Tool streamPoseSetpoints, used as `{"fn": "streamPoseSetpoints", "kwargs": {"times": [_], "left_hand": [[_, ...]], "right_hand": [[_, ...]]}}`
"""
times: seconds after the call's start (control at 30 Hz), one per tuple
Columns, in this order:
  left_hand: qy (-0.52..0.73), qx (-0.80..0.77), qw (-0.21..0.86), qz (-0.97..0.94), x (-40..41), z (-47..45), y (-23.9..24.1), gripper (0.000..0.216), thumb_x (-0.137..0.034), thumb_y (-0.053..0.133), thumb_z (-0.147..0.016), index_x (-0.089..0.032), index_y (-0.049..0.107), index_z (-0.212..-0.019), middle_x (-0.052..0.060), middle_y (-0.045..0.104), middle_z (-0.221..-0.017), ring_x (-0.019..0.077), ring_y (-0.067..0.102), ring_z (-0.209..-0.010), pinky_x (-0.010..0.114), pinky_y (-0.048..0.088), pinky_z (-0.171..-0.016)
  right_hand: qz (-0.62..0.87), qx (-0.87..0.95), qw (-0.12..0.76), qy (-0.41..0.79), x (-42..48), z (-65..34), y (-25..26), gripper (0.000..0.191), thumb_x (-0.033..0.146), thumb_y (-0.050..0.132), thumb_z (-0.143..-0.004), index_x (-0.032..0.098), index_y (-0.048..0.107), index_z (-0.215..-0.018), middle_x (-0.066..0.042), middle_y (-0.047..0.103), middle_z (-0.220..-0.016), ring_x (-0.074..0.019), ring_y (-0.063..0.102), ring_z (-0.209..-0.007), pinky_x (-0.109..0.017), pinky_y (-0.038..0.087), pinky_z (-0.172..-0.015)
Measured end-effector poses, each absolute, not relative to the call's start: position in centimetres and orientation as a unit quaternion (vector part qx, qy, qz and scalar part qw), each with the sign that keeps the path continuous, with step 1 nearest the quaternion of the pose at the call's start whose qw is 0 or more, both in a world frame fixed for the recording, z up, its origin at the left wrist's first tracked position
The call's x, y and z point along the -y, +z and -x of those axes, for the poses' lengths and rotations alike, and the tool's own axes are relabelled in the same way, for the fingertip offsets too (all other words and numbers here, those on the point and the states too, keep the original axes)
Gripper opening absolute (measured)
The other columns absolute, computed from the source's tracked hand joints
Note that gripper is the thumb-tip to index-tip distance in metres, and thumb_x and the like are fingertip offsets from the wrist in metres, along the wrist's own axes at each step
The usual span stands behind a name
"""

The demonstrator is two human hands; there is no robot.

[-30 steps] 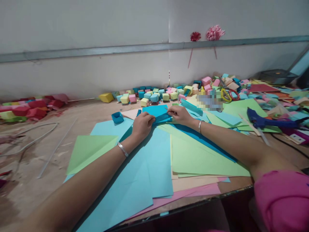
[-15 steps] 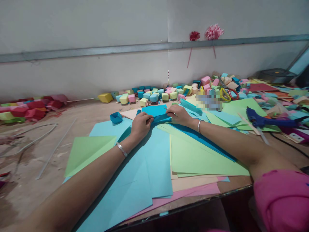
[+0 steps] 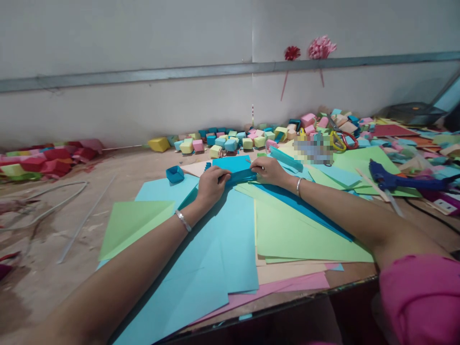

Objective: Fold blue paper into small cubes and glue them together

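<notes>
here we are, a pale wall [image 3: 143, 38] filling the back, a grey rail [image 3: 179, 73] running right across it, and below them the brown counter [image 3: 140, 165], busy from one side to the other. big light blue sheets [image 3: 187, 268] fan out under the left forearm, and light green sheets [image 3: 305, 230] lie beside them, under the right.

now to the middle of it all: the deeper blue paper [image 3: 230, 164], resting over the far part of those sheets, right between the two hands, a folded band along its near edge. the left hand [image 3: 213, 187] has the near left end of that band, thumb and fingers pinched together on it. and the right hand [image 3: 269, 170], over at the other end, pinches the right edge, fingertips bent down onto the paper. so both hands are grasping the same piece, a short stretch of blue showing between them!

well off to the right lies a blue glue gun [image 3: 386, 178]; farther back, scissors [image 3: 334, 125] with yellow and red handles by a heap of coloured pieces. a small open blue box [image 3: 175, 174] sits just left of the left hand, and beyond the paper, little paper blocks [image 3: 231, 143] crowd along the wall.
</notes>
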State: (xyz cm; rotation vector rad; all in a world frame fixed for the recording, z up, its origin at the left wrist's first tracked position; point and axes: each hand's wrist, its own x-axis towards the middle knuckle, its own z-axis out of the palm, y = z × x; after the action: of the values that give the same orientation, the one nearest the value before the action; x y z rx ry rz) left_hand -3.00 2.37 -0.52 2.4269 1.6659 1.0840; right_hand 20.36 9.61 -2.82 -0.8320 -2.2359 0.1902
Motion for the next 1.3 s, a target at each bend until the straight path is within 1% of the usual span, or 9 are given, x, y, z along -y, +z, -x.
{"fn": "streamPoseSetpoints", "kwargs": {"times": [0.3, 0.47, 0.57, 0.7, 0.83, 1.0, 1.2, 1.3], "left_hand": [[0.346, -0.534, 0.001, -0.772, -2.5, 3.0, -0.6, 0.019, -0.023, 0.055, -0.086, -0.021, 0.074, -0.090, 0.005, 0.068, -0.087, 0.0205, 0.061, -0.084, 0.032, 0.049, -0.077], [0.347, -0.538, 0.026, -0.768, -2.5, 3.0, -0.6, 0.022, -0.024, 0.054, -0.086, -0.020, 0.075, -0.093, 0.006, 0.069, -0.089, 0.0206, 0.062, -0.085, 0.033, 0.050, -0.080], [0.341, -0.559, 0.059, -0.754, -2.8, 3.2, -0.8, 0.023, -0.026, 0.054, -0.087, -0.021, 0.075, -0.095, 0.005, 0.073, -0.091, 0.0212, 0.064, -0.087, 0.033, 0.050, -0.081], [0.323, -0.578, 0.078, -0.745, -3.2, 3.4, -1.0, 0.022, -0.024, 0.056, -0.085, -0.021, 0.076, -0.093, 0.005, 0.076, -0.094, 0.0220, 0.067, -0.086, 0.033, 0.051, -0.080], [0.311, -0.576, 0.064, -0.753, -3.2, 3.5, -1.0, 0.019, -0.025, 0.059, -0.083, -0.022, 0.077, -0.090, 0.005, 0.077, -0.093, 0.0235, 0.068, -0.087, 0.035, 0.052, -0.081], [0.288, -0.567, 0.033, -0.771, -3.2, 3.4, -1.3, 0.019, -0.025, 0.058, -0.082, -0.022, 0.076, -0.083, 0.005, 0.076, -0.086, 0.0243, 0.065, -0.083, 0.037, 0.051, -0.078], [0.254, -0.560, -0.004, -0.788, -3.5, 3.5, -1.8, 0.023, -0.026, 0.053, -0.082, -0.021, 0.075, -0.076, 0.007, 0.069, -0.076, 0.0239, 0.060, -0.077, 0.036, 0.047, -0.070], [0.238, -0.561, -0.014, -0.792, -3.5, 3.6, -1.8, 0.024, -0.026, 0.052, -0.082, -0.021, 0.075, -0.076, 0.007, 0.066, -0.073, 0.0232, 0.059, -0.075, 0.035, 0.046, -0.067]], "right_hand": [[0.345, 0.873, 0.345, -0.010, -8.8, -20.2, -2.2, 0.025, 0.022, 0.046, -0.093, 0.018, 0.068, -0.082, -0.011, 0.065, -0.089, -0.0233, 0.055, -0.091, -0.034, 0.040, -0.081], [0.364, 0.878, 0.309, -0.010, -8.4, -20.3, -2.0, 0.019, 0.014, 0.047, -0.088, 0.018, 0.064, -0.082, -0.009, 0.064, -0.085, -0.0219, 0.053, -0.083, -0.032, 0.037, -0.075], [0.385, 0.880, 0.279, -0.005, -8.3, -20.3, -2.0, 0.018, 0.012, 0.047, -0.086, 0.017, 0.064, -0.081, -0.008, 0.064, -0.083, -0.0211, 0.053, -0.081, -0.030, 0.036, -0.071], [0.414, 0.881, 0.229, -0.014, -8.2, -20.4, -1.9, 0.018, 0.011, 0.049, -0.082, 0.017, 0.065, -0.078, -0.008, 0.065, -0.081, -0.0205, 0.053, -0.078, -0.029, 0.034, -0.068], [0.407, 0.888, 0.212, -0.040, -7.9, -20.4, -1.8, 0.016, 0.012, 0.051, -0.080, 0.016, 0.066, -0.078, -0.009, 0.064, -0.079, -0.0210, 0.053, -0.078, -0.030, 0.033, -0.066], [0.405, 0.890, 0.200, -0.058, -7.7, -20.2, -1.6, 0.017, 0.013, 0.051, -0.082, 0.016, 0.067, -0.078, -0.010, 0.065, -0.079, -0.0210, 0.053, -0.076, -0.031, 0.031, -0.064], [0.414, 0.888, 0.189, -0.063, -7.7, -20.0, -1.8, 0.017, 0.012, 0.051, -0.082, 0.015, 0.067, -0.080, -0.012, 0.066, -0.079, -0.0215, 0.054, -0.075, -0.031, 0.030, -0.063], [0.420, 0.885, 0.194, -0.056, -7.7, -20.0, -1.8, 0.016, 0.012, 0.052, -0.081, 0.016, 0.067, -0.080, -0.011, 0.066, -0.079, -0.0212, 0.054, -0.074, -0.031, 0.030, -0.063]]}}
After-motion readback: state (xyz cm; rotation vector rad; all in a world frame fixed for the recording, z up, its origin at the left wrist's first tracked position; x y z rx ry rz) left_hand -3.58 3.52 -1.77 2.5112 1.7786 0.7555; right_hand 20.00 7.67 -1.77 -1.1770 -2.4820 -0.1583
